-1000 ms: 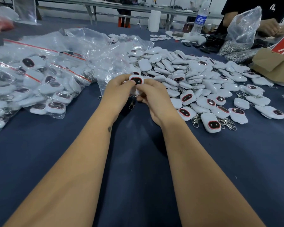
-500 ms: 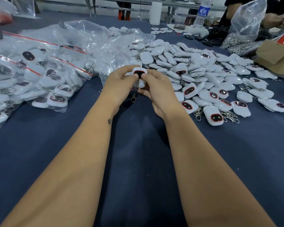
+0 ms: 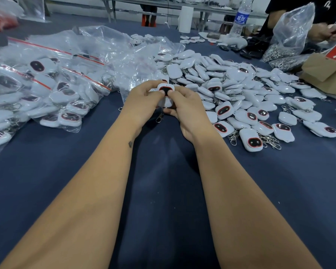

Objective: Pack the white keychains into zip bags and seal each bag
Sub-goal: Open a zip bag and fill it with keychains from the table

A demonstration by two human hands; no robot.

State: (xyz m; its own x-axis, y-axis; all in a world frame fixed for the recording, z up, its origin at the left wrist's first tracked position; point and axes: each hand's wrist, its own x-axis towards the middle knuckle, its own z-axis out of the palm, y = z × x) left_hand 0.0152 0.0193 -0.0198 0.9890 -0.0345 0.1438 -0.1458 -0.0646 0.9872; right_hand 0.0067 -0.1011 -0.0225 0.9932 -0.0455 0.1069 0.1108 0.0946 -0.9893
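Pinching one white keychain [image 3: 165, 92] between both thumbs, left hand [image 3: 142, 101] and right hand [image 3: 184, 109] grasp it together, probably squaring it for bagging. Loose pile [image 3: 241, 90] sits just right of it, filled zip bags [image 3: 47, 90] left.

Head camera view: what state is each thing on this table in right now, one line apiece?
Left hand: holds the small stack of keychains.
Right hand: holds the same stack.
Small stack of keychains: held above the cloth, clasp dangling below.
Loose keychains: heaped on the cloth, unbagged.
Filled zip bags: piled at left; seals too blurred to judge.
Water bottle: upright.
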